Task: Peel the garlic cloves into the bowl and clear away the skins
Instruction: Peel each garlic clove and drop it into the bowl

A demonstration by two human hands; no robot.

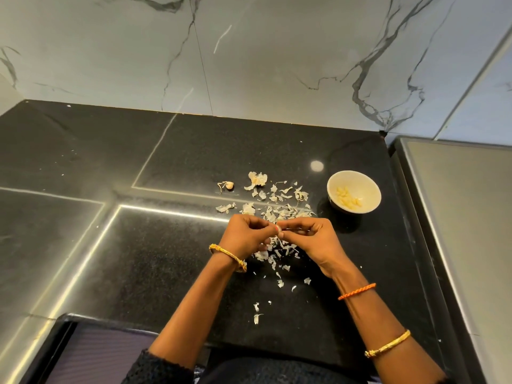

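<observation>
Forearms in near foreground, bangles on both wrists, orange thread on the right. Left hand [243, 234] and right hand [313, 236] meet over the counter [138, 245], fingertips of both pinched on one small clove [280, 231], skin partly on as far as can be told. Skins [274, 206] scattered under and beyond the hands, a few strays nearer the body. Bowl [354, 192] to the right, apart from the litter, holds several peeled cloves. One unpeeled piece [227, 185] lies alone, far left of the pile. Judgement: peeling nearly done; clearing skins not begun.
</observation>
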